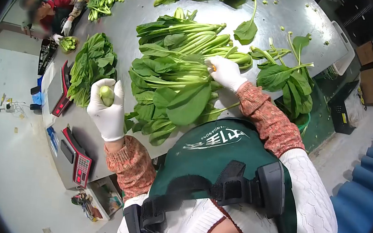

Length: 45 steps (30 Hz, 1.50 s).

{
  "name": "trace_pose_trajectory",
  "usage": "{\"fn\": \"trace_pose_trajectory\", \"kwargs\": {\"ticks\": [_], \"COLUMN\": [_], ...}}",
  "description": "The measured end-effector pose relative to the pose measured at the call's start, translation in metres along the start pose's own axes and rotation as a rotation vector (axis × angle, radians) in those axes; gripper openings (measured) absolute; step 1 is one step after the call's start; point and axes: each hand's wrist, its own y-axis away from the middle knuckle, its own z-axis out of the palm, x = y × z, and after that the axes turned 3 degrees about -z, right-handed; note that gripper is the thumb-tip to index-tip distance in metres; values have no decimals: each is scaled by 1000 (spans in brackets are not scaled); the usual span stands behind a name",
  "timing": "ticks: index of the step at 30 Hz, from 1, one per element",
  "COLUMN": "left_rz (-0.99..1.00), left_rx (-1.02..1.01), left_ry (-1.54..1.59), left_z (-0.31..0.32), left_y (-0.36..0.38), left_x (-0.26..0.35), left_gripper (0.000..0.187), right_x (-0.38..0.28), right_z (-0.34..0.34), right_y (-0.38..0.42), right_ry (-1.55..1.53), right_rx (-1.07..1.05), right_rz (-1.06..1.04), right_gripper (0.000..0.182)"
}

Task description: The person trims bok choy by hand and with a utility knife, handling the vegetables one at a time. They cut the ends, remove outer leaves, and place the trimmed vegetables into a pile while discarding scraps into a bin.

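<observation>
My left hand (106,112), in a white glove, is closed around a leafy green (106,93), its pale cut stem end turned up toward me. My right hand (226,73), also gloved in white, lies at the stems of a large heap of leafy greens (176,87) in front of me. Its fingers are bent together, with a small orange object (214,68) showing between them; its kind cannot be made out. Long pale stems in the heap point mostly to the right, broad leaves to the left.
Another person (63,6) in gloves handles greens at the table's far left. Two red scales (78,159) (61,88) stand along the left edge. More greens (93,67) lie beside my left hand; loose leaves (287,77) hang over a green bin (304,123) at the right.
</observation>
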Motion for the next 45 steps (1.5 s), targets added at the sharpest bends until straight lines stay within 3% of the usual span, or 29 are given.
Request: {"fn": "trace_pose_trajectory", "kwargs": {"ticks": [6,7,10,16,18,20,22,23,24,25,27,28,30,33,34,37,38,40,42,44,45], "left_rz": [-97,-2,-62,-57,-112,-81,-18,41,90,69,67,63,-12,37,34,28,-18,206,250,259,269], "left_rx": [-9,12,5,13,-22,-34,-55,-64,-63,-72,-75,-74,-66,-26,-29,-50,-82,-99,-136,-149,-135], "left_ry": [-28,-65,-56,-45,-14,9,-17,-25,-35,-18,-15,-17,-36,-62,-69,-63,-60,-104,-108,-156,-148], "left_z": [-2,-1,-1,2,5,15,24,31,33,33,27,22,11,4,5,14,20,35,47,52,52], "left_y": [10,9,10,10,12,11,10,8,7,7,8,10,16,22,24,24,24,21,20,22,22], "left_x": [-11,-14,-13,-20,-16,-13,-11,-4,1,1,3,3,2,-11,-12,-9,-8,0,5,1,0], "left_gripper": [14,15,15,15,15,16,16,16,16,15,15,15,15,14,14,15,16,15,17,18,18], "right_x": [19,24,35,123,122,104,60,27,29,9,-4,-17,-13,-26,-31,-42,-42,-40,-31,-28,-36], "right_z": [9,8,-20,-88,-108,-117,-113,-91,-64,-44,7,10,17,-12,-17,-37,-36,-26,2,12,3], "right_y": [-3,0,12,89,107,105,84,65,60,50,37,31,27,15,8,-3,-5,-10,-14,-14,-14], "right_ry": [46,-71,-208,34,317,385,55,13,-42,-125,33,142,22,-302,-417,-564,-543,-502,-419,-428,-329], "right_rx": [-95,-12,-127,-38,92,302,374,153,77,14,54,-88,15,-3,30,-31,-8,39,184,130,-8], "right_rz": [51,79,238,438,552,419,305,252,80,78,-52,-13,-130,61,36,197,178,133,147,154,159], "right_gripper": [24,27,29,27,30,33,34,30,32,32,37,41,17,21,22,28,29,29,29,35,39]}}
